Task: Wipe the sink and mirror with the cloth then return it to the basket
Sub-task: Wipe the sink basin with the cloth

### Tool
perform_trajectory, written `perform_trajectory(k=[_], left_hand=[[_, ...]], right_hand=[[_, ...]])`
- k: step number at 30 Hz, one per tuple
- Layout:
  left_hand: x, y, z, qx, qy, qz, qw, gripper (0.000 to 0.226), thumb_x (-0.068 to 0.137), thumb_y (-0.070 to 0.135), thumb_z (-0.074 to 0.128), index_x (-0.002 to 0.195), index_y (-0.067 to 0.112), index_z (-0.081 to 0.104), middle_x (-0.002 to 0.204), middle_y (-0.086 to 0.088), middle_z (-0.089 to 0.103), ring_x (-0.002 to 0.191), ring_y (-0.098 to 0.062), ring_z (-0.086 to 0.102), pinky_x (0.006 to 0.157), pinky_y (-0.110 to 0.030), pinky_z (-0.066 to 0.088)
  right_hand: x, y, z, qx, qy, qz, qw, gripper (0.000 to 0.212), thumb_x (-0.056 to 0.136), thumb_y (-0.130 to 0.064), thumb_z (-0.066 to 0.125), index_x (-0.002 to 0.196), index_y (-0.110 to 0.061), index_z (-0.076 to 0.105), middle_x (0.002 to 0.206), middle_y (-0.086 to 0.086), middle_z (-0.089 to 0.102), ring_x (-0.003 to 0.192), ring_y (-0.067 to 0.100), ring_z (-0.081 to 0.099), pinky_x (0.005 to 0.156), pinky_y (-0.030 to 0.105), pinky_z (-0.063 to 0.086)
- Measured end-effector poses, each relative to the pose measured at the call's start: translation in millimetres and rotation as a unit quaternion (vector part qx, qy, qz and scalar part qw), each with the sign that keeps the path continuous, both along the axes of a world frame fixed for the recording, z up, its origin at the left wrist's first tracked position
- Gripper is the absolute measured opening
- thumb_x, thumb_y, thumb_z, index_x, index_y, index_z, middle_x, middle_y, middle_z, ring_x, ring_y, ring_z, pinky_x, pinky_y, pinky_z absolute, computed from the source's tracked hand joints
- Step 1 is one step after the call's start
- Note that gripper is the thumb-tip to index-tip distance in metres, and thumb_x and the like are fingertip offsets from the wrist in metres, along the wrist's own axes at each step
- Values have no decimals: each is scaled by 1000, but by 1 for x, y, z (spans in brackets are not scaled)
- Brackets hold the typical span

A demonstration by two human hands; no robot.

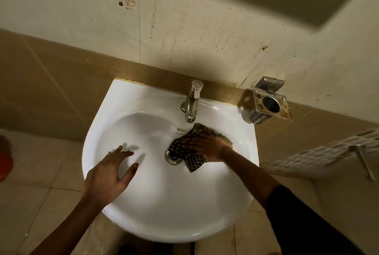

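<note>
Checked cloth [189, 148] lies in the sink [143, 213] bowl, right of centre, partly over the drain [171, 156], just below the tap [191, 101]. Right hand [205, 146] is pressed flat on it, fingers spread, not clamped round it. Left hand [110, 174] is open and empty at the bowl's left edge. Step looks like wiping the sink; next prob. sweep the bowl's left and front, then the mirror. Small mark by the overflow [180, 130], unreadable. White basket [328, 152] at right.
</note>
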State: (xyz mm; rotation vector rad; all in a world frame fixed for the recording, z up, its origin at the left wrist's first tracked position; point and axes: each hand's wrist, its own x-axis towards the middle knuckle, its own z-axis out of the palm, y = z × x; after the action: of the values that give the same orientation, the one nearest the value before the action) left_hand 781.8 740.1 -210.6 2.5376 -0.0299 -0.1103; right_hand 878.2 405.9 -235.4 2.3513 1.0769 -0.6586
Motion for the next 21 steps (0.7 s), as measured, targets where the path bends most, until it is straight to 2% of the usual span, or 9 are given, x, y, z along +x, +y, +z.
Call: perform_trajectory(k=[3,7,10,12,13,15,17,19,21], left_hand=[[0,-1,0,-6,2,-4,1000,68,71,65,30,118,31,65,144,1,52,134,-26,48,88,-42,52],[-1,-1,4,-16,0,1,1000,68,72,63,32,119,27,65,146,-1,50,136,-26,46,88,-42,51],[-1,-1,7,-41,-30,-2,999,66,76,61,35,124,25,61,145,8,45,136,-15,37,92,-42,50],[1,2,5,-56,-57,-16,997,63,80,60,38,126,22,60,139,16,41,136,-6,31,102,-40,43],[2,3,2,-61,-64,-28,996,64,82,61,38,128,22,58,139,16,41,140,-5,28,109,-38,37],[5,5,-3,-67,-72,-50,994,68,85,68,32,133,24,53,142,15,41,144,-5,23,117,-31,24],[6,5,-7,-61,-72,-57,994,70,86,69,29,137,24,50,145,14,39,145,-4,20,117,-28,19],[5,5,-7,-61,-70,-51,994,69,86,65,33,138,24,49,148,9,41,146,-5,20,117,-30,19],[5,5,-6,-59,-71,-40,995,73,85,70,29,138,23,49,149,6,43,145,-7,22,116,-31,21]], right_hand=[[-15,6,-13,61,-40,-38,997,55,90,-35,33,143,-24,33,148,-3,39,137,18,34,116,45,4],[-64,22,-40,75,4,-129,989,51,88,-37,29,134,-26,48,134,1,57,125,25,51,106,51,11],[-110,69,-44,178,2,-139,974,58,96,-41,7,139,-25,41,147,6,41,137,30,33,108,55,9],[-129,115,-36,235,23,-133,963,66,100,-36,-6,134,-26,49,146,0,43,137,28,26,112,47,18],[-134,135,-25,261,14,-126,957,55,103,-29,3,136,-22,47,148,1,39,138,27,21,116,42,10],[-137,166,-11,308,95,-131,938,42,103,-14,26,146,-11,25,158,8,11,144,22,-1,107,29,-24],[-133,169,-10,364,147,-106,914,46,102,-11,30,147,-7,16,158,11,1,144,17,-12,106,28,-30],[-128,152,-7,415,182,-99,886,48,104,-26,18,146,-1,18,155,16,1,142,11,-14,117,39,-13],[-127,110,-19,488,271,-276,783,68,99,-48,4,145,-2,23,154,19,12,143,17,9,118,44,0]])
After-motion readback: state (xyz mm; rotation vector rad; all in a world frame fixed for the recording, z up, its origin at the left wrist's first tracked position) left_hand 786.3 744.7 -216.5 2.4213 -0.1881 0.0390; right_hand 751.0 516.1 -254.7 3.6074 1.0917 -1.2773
